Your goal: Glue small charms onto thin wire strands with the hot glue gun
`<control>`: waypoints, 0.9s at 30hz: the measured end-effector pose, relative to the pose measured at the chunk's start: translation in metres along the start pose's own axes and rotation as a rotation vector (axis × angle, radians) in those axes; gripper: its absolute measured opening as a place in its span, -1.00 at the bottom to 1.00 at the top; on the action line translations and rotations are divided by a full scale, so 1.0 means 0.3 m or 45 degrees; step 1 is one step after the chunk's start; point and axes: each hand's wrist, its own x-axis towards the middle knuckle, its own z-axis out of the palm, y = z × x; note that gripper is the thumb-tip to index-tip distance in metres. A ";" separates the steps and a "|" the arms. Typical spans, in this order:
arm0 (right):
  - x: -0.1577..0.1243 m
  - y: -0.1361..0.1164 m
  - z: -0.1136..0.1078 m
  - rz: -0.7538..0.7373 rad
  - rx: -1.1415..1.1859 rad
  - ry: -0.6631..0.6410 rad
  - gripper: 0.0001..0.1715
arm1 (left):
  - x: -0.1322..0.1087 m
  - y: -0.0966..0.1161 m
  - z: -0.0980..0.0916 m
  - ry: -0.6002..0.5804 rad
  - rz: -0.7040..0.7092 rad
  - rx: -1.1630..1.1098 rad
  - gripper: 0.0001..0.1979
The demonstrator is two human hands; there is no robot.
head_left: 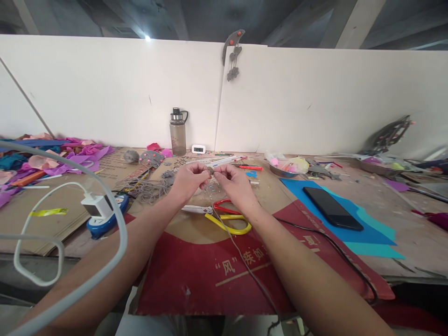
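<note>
My left hand (191, 181) and my right hand (234, 182) meet over the cardboard, fingertips pinched together on a small grey yarn piece (210, 171). Fingers cover most of it, so its shape is hard to make out. A grey yarn strand (238, 249) runs below the hands, over the red print and down past the front edge. Beneath my right wrist lie scissors with yellow handles (241, 229) and red-handled ones (221, 203). A white-handled tool (198, 209) rests beside them. Loose grey yarn (149, 189) is heaped left of my left hand.
A bottle (178, 135) and a small digital clock (198, 149) stand by the white partition (105, 93). On the right, a phone (332, 208) lies on blue sheets (376, 234). To the left are a blue power strip (105, 224) and a white cable (121, 228) looping close.
</note>
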 end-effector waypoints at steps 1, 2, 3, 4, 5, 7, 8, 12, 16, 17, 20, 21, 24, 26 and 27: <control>0.000 0.000 0.001 0.006 0.023 0.000 -0.77 | -0.001 0.000 0.000 0.015 0.002 0.000 -0.93; 0.000 0.000 0.003 0.012 0.040 0.002 -0.76 | -0.002 0.000 0.001 0.023 0.008 0.001 -0.93; 0.000 0.000 0.004 0.016 0.050 0.009 -0.76 | -0.003 0.000 0.001 0.025 0.017 0.004 -0.93; 0.001 0.000 0.006 0.019 0.054 0.017 -0.76 | -0.004 -0.001 0.002 0.022 0.032 0.013 -0.93; 0.001 0.000 0.007 0.022 0.050 0.028 -0.77 | -0.006 -0.002 0.002 0.019 0.051 0.029 -0.93; 0.002 -0.001 0.008 0.032 0.037 0.047 -0.78 | -0.010 -0.002 0.003 0.013 0.082 0.077 -0.94; 0.003 -0.001 0.007 0.039 0.033 0.053 -0.79 | -0.011 -0.001 0.004 0.007 0.084 0.093 -0.93; 0.009 0.010 -0.005 0.073 0.082 0.051 -0.81 | -0.015 0.018 0.001 -0.125 -0.016 -0.005 -0.86; 0.015 0.028 -0.023 0.102 0.119 0.027 -0.80 | -0.014 0.040 -0.009 -0.286 -0.149 -0.133 -0.78; 0.015 0.030 -0.026 0.104 0.113 0.016 -0.80 | -0.012 0.041 -0.011 -0.295 -0.164 -0.123 -0.78; 0.013 0.027 -0.029 0.087 0.064 -0.015 -0.79 | -0.006 0.030 -0.017 -0.292 -0.169 -0.034 -0.79; 0.011 0.025 -0.029 0.079 0.039 -0.020 -0.79 | -0.004 0.024 -0.018 -0.272 -0.154 0.001 -0.79; 0.009 0.022 -0.026 0.057 -0.036 -0.014 -0.81 | 0.000 0.011 -0.019 -0.206 -0.093 0.097 -0.81; 0.009 0.027 -0.023 0.040 -0.067 -0.014 -0.83 | 0.000 0.008 -0.019 -0.220 -0.091 0.154 -0.82; 0.010 0.032 -0.021 0.029 -0.077 -0.021 -0.84 | 0.000 0.008 -0.019 -0.244 -0.101 0.185 -0.83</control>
